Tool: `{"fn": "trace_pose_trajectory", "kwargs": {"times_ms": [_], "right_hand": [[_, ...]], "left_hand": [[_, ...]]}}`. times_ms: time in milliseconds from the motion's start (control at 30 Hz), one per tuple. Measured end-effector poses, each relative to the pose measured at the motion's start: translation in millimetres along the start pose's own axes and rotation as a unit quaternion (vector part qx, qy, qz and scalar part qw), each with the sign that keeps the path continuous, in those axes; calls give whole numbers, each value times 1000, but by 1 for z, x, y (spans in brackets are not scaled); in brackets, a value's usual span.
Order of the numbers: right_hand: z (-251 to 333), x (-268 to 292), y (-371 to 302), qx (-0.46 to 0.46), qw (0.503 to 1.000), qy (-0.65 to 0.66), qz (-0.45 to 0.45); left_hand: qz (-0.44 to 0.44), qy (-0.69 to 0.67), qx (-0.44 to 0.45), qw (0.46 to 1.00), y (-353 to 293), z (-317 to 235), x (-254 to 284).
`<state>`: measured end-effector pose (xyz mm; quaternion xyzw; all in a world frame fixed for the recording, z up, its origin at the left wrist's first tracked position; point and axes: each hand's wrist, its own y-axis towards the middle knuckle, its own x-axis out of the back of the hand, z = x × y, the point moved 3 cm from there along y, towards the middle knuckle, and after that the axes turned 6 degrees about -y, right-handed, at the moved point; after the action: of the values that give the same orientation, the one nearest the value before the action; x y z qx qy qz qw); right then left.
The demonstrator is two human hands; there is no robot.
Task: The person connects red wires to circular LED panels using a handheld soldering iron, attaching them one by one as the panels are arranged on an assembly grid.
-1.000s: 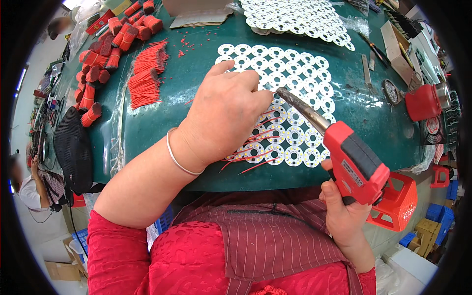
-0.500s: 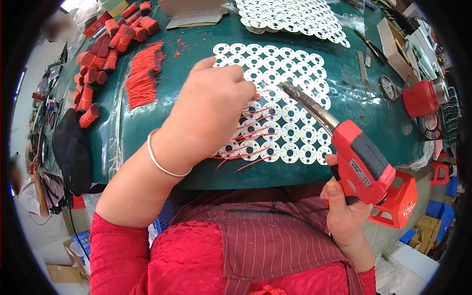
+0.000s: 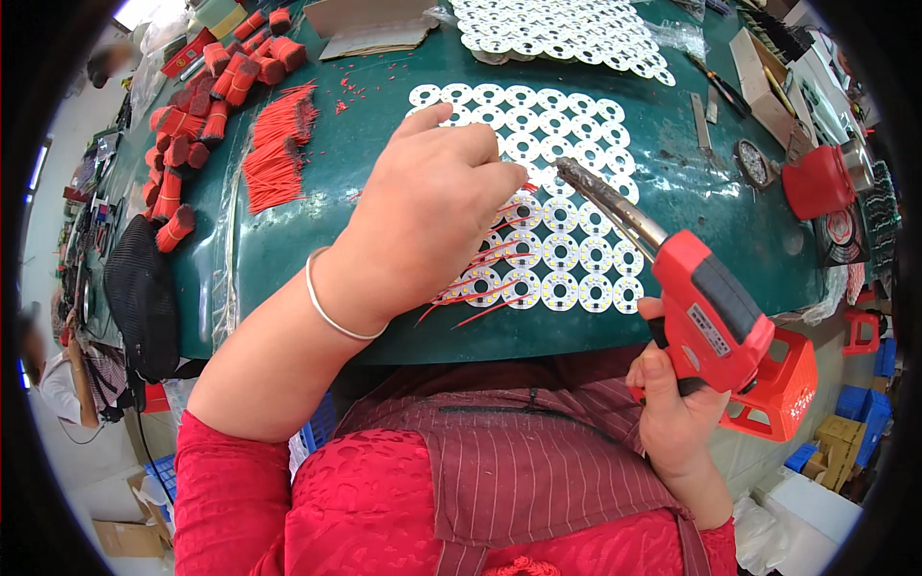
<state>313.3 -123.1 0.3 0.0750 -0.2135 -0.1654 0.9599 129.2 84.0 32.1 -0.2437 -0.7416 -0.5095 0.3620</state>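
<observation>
My left hand (image 3: 437, 206) is over the left part of a panel of white round LED boards (image 3: 560, 252). Its thumb and forefinger pinch a thin red wire (image 3: 530, 187), mostly hidden by the fingers. My right hand (image 3: 672, 408) grips a red and black soldering gun (image 3: 715, 312). The gun's metal barrel points up and left, and its tip is close to my left fingertips, above the boards; whether it touches one I cannot tell. Several red wires (image 3: 480, 315) stick out from the boards in the nearer rows, partly behind my left wrist.
Loose cut red wires (image 3: 276, 168) lie to the left, beside bundled red wires (image 3: 216, 120). Another stack of white panels (image 3: 567, 34) is at the back. At the right are a red can (image 3: 818, 187), a small round dish (image 3: 754, 163), pliers (image 3: 720, 86) and a cardboard box (image 3: 765, 82).
My left hand has shifted right across the panel, its fingertips nearer the soldering gun's tip. The gun has barely moved. The view itself has shifted slightly.
</observation>
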Motion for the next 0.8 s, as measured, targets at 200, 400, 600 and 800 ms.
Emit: {"fn": "trace_pose_trajectory", "kwargs": {"times_ms": [200,400,600,800], "right_hand": [[1,-1,-1,-7,1000,19,4],[3,-2,-1,-1,1000,16,9],[1,-2,-1,14,1000,4,13],[8,-6,-3,-80,994,61,-30]], "left_hand": [[38,28,0,999,-2,-2,-9],[32,43,-4,999,-2,-1,-11],[38,43,0,998,-2,-1,-13],[35,47,-3,998,-4,-1,-14]]}}
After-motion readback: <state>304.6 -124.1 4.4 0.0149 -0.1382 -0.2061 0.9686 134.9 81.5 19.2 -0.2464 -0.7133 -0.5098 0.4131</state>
